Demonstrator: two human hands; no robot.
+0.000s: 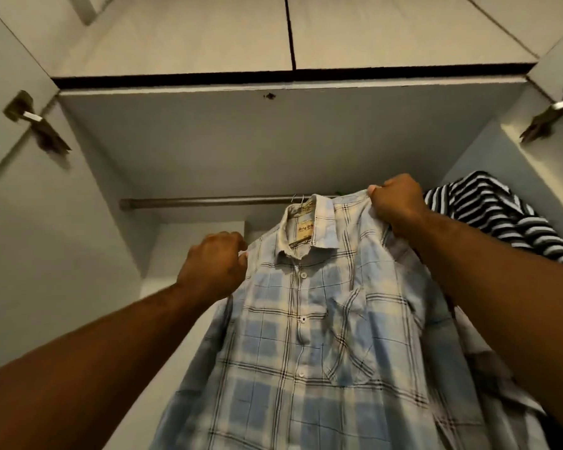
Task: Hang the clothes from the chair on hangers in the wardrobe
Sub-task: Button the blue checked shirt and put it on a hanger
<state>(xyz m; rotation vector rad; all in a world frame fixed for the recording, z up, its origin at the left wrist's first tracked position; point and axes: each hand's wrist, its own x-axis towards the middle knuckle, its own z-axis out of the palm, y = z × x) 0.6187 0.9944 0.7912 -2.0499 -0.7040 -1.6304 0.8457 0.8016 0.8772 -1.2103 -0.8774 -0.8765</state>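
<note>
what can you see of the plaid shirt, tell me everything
The plaid shirt is light blue and cream with thin dark lines, of soft woven cloth. It hangs front-on, buttoned, with a frayed collar, a neck label and a chest pocket. Its hanger hook shows at the rail. The left hand and right hand each pinch a shoulder. A striped garment hangs beside it.

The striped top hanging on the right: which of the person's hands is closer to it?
The right hand. It grips the plaid shirt at one shoulder, right beside the striped top; the left hand pinches the other shoulder, farther off.
</note>
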